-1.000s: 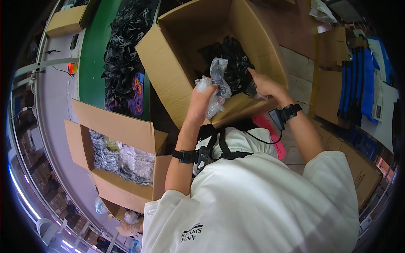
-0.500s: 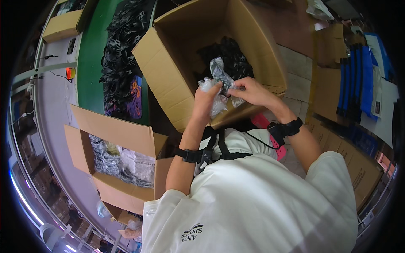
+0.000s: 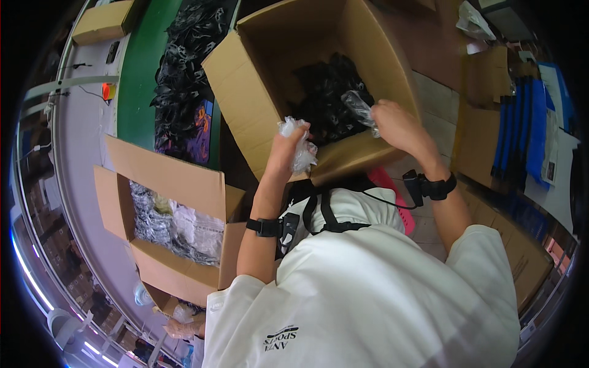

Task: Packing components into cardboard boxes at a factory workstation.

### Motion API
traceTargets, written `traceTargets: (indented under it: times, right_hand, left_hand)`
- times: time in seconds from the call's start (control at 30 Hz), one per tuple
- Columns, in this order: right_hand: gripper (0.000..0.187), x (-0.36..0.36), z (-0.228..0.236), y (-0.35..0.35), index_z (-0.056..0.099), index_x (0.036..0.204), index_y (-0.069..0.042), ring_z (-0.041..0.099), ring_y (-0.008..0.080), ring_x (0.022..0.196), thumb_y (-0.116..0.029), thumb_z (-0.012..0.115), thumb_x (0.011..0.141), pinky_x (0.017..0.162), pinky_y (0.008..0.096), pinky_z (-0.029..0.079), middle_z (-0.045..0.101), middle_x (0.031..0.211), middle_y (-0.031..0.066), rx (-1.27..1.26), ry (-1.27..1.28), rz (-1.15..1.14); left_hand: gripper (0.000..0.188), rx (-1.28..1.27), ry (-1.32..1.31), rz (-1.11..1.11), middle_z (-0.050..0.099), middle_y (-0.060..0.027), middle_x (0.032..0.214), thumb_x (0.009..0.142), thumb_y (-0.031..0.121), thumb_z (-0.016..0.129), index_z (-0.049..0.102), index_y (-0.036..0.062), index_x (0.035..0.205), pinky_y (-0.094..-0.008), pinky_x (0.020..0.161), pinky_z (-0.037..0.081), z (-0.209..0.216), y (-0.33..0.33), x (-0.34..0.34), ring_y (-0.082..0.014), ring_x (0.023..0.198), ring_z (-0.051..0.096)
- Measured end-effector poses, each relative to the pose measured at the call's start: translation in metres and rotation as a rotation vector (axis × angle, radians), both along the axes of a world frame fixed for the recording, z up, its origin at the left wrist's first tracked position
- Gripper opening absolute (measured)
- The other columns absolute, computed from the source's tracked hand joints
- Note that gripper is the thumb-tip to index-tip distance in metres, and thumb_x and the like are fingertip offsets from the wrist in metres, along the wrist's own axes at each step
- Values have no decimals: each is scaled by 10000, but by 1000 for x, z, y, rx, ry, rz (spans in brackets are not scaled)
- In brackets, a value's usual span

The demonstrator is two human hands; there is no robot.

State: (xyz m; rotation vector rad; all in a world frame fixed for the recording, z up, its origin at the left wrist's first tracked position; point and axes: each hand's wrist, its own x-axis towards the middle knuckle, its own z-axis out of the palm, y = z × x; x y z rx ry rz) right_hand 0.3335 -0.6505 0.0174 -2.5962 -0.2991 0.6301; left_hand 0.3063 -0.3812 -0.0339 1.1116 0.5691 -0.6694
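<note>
My left hand (image 3: 283,149) is closed around a crumpled bundle of clear plastic bags (image 3: 303,157), at the near left edge of a large open cardboard box (image 3: 232,83). To its right, my right hand (image 3: 400,127) pinches a clear plastic bag (image 3: 356,105), which hangs over the box's inside. Whether that bag has anything in it I cannot make out. Beneath it, a heap of black pieces (image 3: 325,83) lies on the bottom of the box. Black straps circle both of my wrists.
Left of the box, a long pile of black pieces (image 3: 187,55) covers a green mat (image 3: 138,80). A smaller open carton (image 3: 165,267) holds plastic-wrapped goods. Another person's hand (image 3: 179,330) shows at lower left. Blue panels (image 3: 518,132) stand at right.
My hands were together at a clear bag over the box and have moved apart. The right went right with a bag; the left drew slightly left, keeping the crumpled bundle.
</note>
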Motion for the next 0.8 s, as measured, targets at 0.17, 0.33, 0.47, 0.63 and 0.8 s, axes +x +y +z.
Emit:
traceTargets:
  times: [0.17, 0.33, 0.47, 0.63, 0.8]
  right_hand:
    - [168, -2, 22, 8, 633, 1000, 50, 611, 348, 832, -55, 524, 927, 758, 407, 481, 592, 897, 196, 364, -67, -35]
    - [247, -9, 11, -5, 669, 976, -12, 543, 66, 742, -176, 488, 1008, 628, 232, 408, 569, 778, -11, 686, 422, -180]
    - [268, -16, -2, -10, 675, 1043, -48, 517, 21, 730, -233, 482, 1026, 609, 196, 387, 586, 785, -64, 843, 401, -344]
    - [376, -16, 1, -11, 673, 1064, -38, 507, 33, 761, -373, 509, 1013, 647, 198, 398, 633, 870, -34, 891, 423, -506]
    - [393, -14, -9, -11, 672, 1076, -38, 517, 55, 766, -384, 497, 1014, 678, 224, 419, 609, 827, -36, 699, -7, -446]
  left_hand:
    - [377, -39, -53, -43, 611, -92, 986, 885, 236, 667, 575, 43, 1196, -307, 613, 521, 4, 5, -9, -166, 706, 595]
    - [355, -76, -248, -123, 629, -66, 1005, 900, 211, 689, 582, 32, 1187, -288, 614, 526, 27, -16, -1, -149, 701, 625]
    - [237, -48, -236, -113, 625, -43, 870, 885, 176, 712, 603, 35, 1041, -284, 575, 504, 31, -20, 4, -138, 671, 608]
    - [199, -17, -159, -24, 607, -28, 802, 882, 179, 721, 611, 40, 972, -284, 540, 485, 25, -24, 4, -124, 647, 582]
    - [232, 376, -384, -145, 619, -77, 810, 896, 233, 695, 637, 14, 945, -319, 554, 497, 1, -26, 7, -177, 609, 614]
